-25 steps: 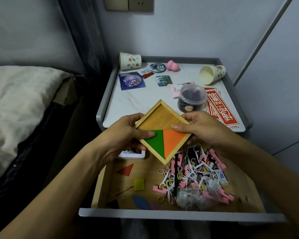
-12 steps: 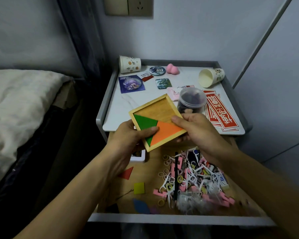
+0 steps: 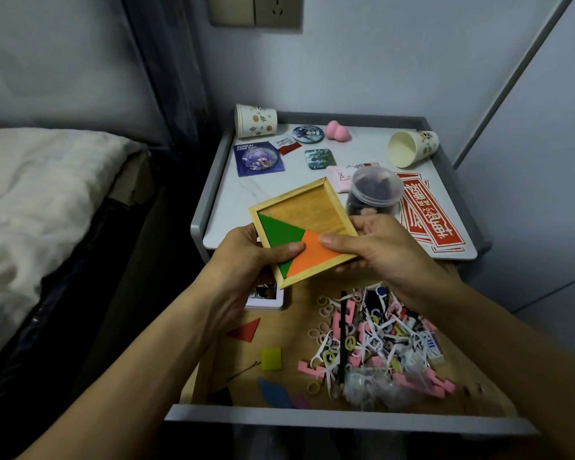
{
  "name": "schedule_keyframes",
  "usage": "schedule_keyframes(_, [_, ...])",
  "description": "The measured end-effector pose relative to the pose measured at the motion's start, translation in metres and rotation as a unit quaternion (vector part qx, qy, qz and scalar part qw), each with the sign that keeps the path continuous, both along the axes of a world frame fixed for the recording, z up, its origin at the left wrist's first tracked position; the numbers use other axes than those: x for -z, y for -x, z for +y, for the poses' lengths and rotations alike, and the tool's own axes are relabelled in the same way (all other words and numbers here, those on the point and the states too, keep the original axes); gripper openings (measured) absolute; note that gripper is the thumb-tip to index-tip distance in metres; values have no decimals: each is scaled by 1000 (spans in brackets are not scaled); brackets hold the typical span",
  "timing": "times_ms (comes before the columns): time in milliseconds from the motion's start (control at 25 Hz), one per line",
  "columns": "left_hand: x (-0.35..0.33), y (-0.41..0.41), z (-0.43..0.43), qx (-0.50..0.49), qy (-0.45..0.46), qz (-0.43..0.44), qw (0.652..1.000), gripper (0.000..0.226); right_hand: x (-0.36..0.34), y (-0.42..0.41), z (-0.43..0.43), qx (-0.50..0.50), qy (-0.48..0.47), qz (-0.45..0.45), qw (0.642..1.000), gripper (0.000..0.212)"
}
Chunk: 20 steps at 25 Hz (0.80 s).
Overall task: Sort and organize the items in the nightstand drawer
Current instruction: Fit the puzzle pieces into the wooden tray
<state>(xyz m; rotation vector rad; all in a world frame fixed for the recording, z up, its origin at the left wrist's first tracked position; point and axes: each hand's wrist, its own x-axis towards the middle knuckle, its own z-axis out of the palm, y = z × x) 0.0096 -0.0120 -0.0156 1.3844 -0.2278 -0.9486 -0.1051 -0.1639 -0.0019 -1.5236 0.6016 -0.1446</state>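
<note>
A square wooden tangram tray (image 3: 316, 210) with a green triangle (image 3: 279, 232) and an orange triangle (image 3: 307, 257) in it is held above the open drawer (image 3: 346, 418). My left hand (image 3: 246, 257) grips its left edge, thumb on the green piece. My right hand (image 3: 375, 247) grips its right corner, thumb on the orange piece. Loose in the drawer lie a red triangle (image 3: 244, 330), a yellow square (image 3: 271, 358), a blue piece (image 3: 274, 393) and a tangled pile of pink clips, floss picks and rings (image 3: 372, 343).
On the nightstand top (image 3: 246, 194) lie two paper cups (image 3: 254, 120) tipped on their sides, badges, a pink sponge (image 3: 336, 131), a lidded plastic jar (image 3: 374, 190) and red paper strips (image 3: 429, 214). A card box (image 3: 264, 298) sits in the drawer. A bed (image 3: 30, 194) lies to the left.
Both hands turned the tray from a diamond angle to nearly square-on and raised it toward the nightstand top. The view shifted slightly downward.
</note>
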Motion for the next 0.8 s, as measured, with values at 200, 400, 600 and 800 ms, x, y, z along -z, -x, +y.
schedule_keyframes(200, [1, 1, -1, -4, -12, -12, 1000, 41, 5, -1, 2, 21, -5, -11, 1000, 23])
schedule_keyframes(400, [3, 2, -1, -33, -51, -86, 994, 59, 18, -3, 18, 46, -17, -37, 998, 25])
schedule_keyframes(600, [-3, -10, 9, -124, 3, -59, 991, 52, 22, -2, 14, 46, -109, -60, 991, 41])
schedule_keyframes(800, [-5, -31, 21, -212, 34, -22, 976, 44, 81, 11, 56, -290, 238, 148, 915, 6])
